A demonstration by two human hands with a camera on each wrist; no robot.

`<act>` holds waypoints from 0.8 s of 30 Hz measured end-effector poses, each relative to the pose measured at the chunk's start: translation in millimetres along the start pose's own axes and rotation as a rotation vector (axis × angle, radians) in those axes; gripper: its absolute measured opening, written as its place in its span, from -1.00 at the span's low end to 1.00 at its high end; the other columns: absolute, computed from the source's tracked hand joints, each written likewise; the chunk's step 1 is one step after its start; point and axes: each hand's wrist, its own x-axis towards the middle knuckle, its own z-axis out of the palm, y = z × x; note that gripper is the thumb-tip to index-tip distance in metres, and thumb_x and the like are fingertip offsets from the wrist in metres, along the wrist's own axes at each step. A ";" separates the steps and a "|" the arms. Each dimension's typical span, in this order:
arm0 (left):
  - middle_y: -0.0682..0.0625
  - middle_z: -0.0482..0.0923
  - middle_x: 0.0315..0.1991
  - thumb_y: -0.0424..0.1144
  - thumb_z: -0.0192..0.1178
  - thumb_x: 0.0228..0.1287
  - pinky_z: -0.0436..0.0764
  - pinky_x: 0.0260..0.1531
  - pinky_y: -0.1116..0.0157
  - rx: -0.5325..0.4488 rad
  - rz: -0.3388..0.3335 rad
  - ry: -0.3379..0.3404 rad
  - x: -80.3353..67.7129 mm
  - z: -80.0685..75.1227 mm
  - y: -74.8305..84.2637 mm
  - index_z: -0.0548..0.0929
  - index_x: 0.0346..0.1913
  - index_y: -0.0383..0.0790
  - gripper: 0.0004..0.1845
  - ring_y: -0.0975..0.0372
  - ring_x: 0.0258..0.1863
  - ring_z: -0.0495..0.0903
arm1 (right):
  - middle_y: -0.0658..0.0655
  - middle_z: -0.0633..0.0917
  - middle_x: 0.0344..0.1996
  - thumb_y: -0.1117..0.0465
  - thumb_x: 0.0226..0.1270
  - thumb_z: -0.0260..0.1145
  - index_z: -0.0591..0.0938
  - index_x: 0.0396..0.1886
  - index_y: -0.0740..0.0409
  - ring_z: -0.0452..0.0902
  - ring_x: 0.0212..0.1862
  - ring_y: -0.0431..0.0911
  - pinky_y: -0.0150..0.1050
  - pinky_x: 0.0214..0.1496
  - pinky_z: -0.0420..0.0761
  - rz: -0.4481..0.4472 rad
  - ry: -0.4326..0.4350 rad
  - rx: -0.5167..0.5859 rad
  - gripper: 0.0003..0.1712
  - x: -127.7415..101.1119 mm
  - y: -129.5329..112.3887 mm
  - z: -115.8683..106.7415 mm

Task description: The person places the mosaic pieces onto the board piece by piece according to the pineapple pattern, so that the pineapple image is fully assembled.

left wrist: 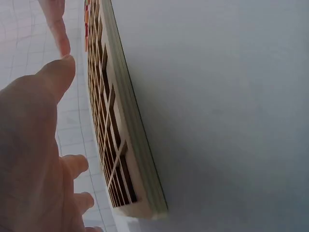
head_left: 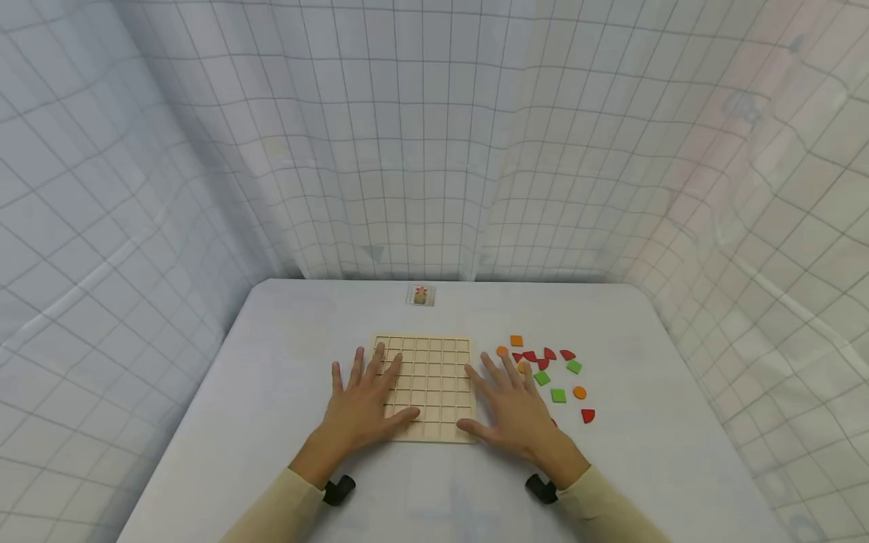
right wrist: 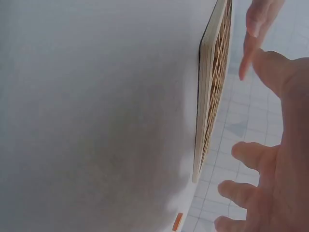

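A pale wooden board [head_left: 434,381], nearly square and gridded with shallow square recesses, is lying flat on the white table [head_left: 278,347] before me; its layered near edge is running parallel to the table's far edge, and I cannot tell a long axis. My left hand [head_left: 362,409] and right hand [head_left: 517,413] are hovering at its sides, fingers spread, grasping nothing. Flat red quarter-circles [head_left: 588,415], green squares [head_left: 558,396] and orange discs [head_left: 580,392] are lying rightward. Beyond, a small pictured card [head_left: 421,296] is lying, too small to read.

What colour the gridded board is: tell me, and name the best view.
The gridded board is pale beige, seen best in the head view.
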 end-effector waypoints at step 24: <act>-0.36 0.00 0.93 0.45 0.53 0.40 0.23 0.84 -0.35 -0.107 0.170 -0.173 -15.2 4.6 -2.7 0.30 0.85 -0.31 0.26 -0.44 0.89 0.04 | 0.25 0.37 0.86 -0.19 0.60 0.48 0.54 0.79 -0.11 0.04 0.92 0.46 0.63 0.86 0.08 0.009 -0.099 0.032 -0.14 -8.8 25.0 -10.1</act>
